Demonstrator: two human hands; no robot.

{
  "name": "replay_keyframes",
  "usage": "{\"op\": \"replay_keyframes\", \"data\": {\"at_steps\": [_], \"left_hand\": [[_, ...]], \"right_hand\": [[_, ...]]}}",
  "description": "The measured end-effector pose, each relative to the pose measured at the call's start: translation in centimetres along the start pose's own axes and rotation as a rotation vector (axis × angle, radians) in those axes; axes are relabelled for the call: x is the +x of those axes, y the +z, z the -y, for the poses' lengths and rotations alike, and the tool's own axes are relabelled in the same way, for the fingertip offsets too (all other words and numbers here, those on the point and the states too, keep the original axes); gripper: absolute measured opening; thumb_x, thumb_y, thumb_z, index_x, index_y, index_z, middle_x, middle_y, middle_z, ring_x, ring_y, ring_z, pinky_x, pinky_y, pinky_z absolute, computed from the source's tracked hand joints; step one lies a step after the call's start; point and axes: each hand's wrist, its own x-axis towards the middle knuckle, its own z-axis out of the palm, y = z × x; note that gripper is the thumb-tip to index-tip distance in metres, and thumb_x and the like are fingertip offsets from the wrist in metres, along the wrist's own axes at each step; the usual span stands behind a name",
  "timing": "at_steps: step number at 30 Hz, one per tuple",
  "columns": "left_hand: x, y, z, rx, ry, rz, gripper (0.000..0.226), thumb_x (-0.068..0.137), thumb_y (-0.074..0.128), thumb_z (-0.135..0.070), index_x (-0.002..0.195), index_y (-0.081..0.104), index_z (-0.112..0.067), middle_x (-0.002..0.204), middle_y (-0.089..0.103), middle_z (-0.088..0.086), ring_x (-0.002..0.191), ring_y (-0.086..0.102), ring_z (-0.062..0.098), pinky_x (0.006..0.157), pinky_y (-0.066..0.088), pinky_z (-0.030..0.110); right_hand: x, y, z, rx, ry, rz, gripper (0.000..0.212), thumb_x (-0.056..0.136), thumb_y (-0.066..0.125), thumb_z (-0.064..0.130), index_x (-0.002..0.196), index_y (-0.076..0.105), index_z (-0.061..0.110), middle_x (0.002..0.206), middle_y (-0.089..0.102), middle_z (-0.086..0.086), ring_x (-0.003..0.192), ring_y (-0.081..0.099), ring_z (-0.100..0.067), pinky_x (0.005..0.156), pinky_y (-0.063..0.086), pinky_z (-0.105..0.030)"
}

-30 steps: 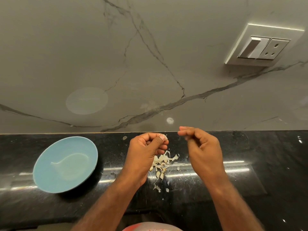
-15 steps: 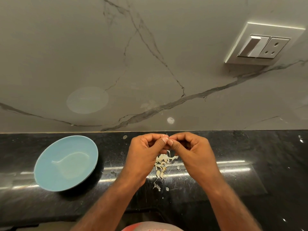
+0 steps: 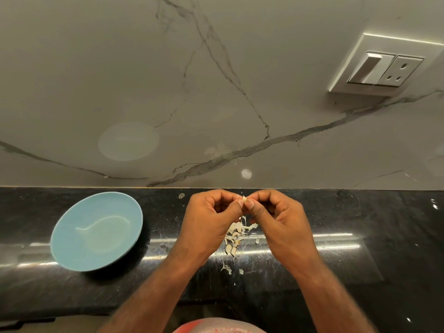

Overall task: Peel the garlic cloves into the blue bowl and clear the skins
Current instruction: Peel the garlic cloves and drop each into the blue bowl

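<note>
Garlic clove (image 3: pixel 244 199) sits pinched between curled fingers (image 3: pixel 236 206) of left hand (image 3: pixel 209 223) and right hand (image 3: pixel 282 221).

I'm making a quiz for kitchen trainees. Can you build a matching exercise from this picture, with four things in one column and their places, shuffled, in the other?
Things:
1. blue bowl
2. garlic clove
3. garlic skins
4. switch plate

Places:
A. on the wall, upper right
B. pinched between left hand and right hand
C. on the countertop, left of the hands
D. on the countertop, below the hands

Pairs: 1-C, 2-B, 3-D, 4-A
</note>
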Motion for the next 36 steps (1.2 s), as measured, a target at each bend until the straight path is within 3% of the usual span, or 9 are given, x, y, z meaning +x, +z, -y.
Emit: {"op": "replay_keyframes", "data": {"at_steps": [8,12,15,18,21,27,36], "left_hand": [[-0.03,0.12,-0.15,0.028,0.025,-0.033,0.007,0.087,0.071,-0.013,0.080,0.072,-0.014,0.069,0.073,-0.003,0.062,0.067,0.005,0.060,0.053,0.016],[0.20,0.08,-0.05,-0.080,-0.070,-0.016,0.018,0.093,0.059,-0.002,0.085,0.074,-0.008,0.074,0.073,0.007,0.066,0.066,0.012,0.063,0.054,0.019],[0.23,-0.01,0.12,-0.020,-0.050,-0.073,0.027,0.091,0.052,0.004,0.077,0.071,-0.008,0.070,0.071,0.005,0.063,0.062,0.010,0.059,0.052,0.019],[0.36,-0.11,0.11,0.067,-0.022,-0.117,0.026,0.094,0.058,-0.013,0.071,0.070,-0.011,0.064,0.067,0.001,0.057,0.058,0.004,0.054,0.047,0.015],[0.16,-0.14,-0.33,0.045,-0.031,-0.027,0.024,0.087,0.064,-0.040,0.079,0.074,-0.020,0.069,0.070,-0.002,0.061,0.061,0.003,0.056,0.047,0.015],[0.08,-0.31,-0.62,-0.129,-0.127,0.066,0.009,0.089,0.068,-0.013,0.093,0.076,-0.010,0.073,0.073,-0.004,0.063,0.064,0.001,0.057,0.049,0.016],[0.32,-0.38,-0.47,-0.138,-0.121,0.058,0.008,0.088,0.069,-0.007,0.084,0.076,-0.007,0.068,0.072,0.006,0.058,0.063,0.007,0.057,0.051,0.017]], "right_hand": [[-0.02,0.30,-0.02,0.097,0.034,0.000,0.007,0.093,0.065,0.012,0.094,0.072,0.013,0.084,0.074,0.000,0.076,0.071,-0.013,0.069,0.056,-0.024],[-0.18,0.38,-0.14,0.131,0.027,-0.052,0.008,0.094,0.063,0.011,0.096,0.071,0.012,0.086,0.075,-0.003,0.081,0.072,-0.018,0.071,0.057,-0.025],[-0.48,0.36,-0.15,0.097,0.005,-0.106,0.006,0.093,0.065,0.013,0.094,0.070,0.015,0.085,0.074,-0.003,0.080,0.072,-0.017,0.071,0.058,-0.026],[-0.69,0.24,-0.07,0.061,-0.034,-0.140,0.006,0.091,0.067,0.014,0.091,0.070,0.019,0.083,0.073,-0.002,0.078,0.071,-0.017,0.070,0.059,-0.027],[-0.70,0.26,0.27,0.042,-0.050,-0.124,0.002,0.088,0.070,0.020,0.089,0.071,0.021,0.082,0.073,0.001,0.076,0.071,-0.015,0.069,0.058,-0.025],[-0.64,0.09,0.45,0.010,-0.057,-0.050,0.007,0.091,0.065,0.020,0.096,0.071,0.022,0.087,0.074,0.007,0.082,0.073,-0.013,0.073,0.059,-0.023],[-0.52,-0.13,-0.08,0.011,-0.051,-0.001,0.011,0.093,0.064,0.011,0.099,0.072,0.017,0.087,0.074,0.005,0.084,0.072,-0.014,0.074,0.058,-0.024]]}}
